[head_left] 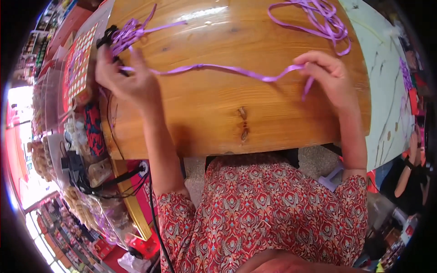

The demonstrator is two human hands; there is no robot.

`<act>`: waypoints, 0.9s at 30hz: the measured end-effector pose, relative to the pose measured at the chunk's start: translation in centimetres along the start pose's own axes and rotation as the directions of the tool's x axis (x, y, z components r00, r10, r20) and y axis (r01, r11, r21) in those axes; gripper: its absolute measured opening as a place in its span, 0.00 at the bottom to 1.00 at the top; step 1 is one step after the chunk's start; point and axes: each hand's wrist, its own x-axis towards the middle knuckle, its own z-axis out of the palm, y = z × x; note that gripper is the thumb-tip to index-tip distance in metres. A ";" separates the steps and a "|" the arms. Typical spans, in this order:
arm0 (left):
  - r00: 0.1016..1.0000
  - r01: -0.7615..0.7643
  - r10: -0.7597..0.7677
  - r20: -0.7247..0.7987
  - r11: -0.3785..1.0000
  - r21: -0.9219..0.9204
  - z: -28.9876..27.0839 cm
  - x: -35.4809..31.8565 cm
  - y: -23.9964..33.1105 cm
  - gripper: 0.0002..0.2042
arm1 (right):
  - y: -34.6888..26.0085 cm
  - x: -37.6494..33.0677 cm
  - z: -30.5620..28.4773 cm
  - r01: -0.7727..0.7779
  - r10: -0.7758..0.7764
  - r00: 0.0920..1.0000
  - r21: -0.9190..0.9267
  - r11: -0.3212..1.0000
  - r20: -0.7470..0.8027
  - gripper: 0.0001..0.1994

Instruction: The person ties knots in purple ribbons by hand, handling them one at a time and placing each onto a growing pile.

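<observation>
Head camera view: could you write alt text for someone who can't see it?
A slack purple ribbon runs above a wooden table from a person's left hand to their right hand, which pinches it near a dangling end. A purple tangle lies beyond the left hand, and a looped bundle at far right.

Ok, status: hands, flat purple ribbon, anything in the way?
Right hand pinching flat purple ribbon; left hand, grip unclear. Ribbon slack between hands. Tangled purple ribbon heap beyond, clear.
</observation>
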 end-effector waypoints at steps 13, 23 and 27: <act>0.295 0.820 -0.119 0.948 0.540 -0.187 1.2 -5.4 10.9 0.04 | -0.9 -1.0 -0.5 0.524 -0.607 0.788 -0.624 0.579 0.098 0.08; 0.501 0.571 0.110 0.859 0.704 -0.423 2.6 -7.0 10.8 0.13 | 1.8 1.2 1.6 0.660 -0.786 0.595 -0.661 0.357 0.170 0.07; 0.072 0.993 0.087 0.994 0.087 -0.079 2.9 -7.1 11.6 0.09 | 0.8 1.1 0.9 0.632 -0.850 0.504 -0.736 0.242 0.154 0.08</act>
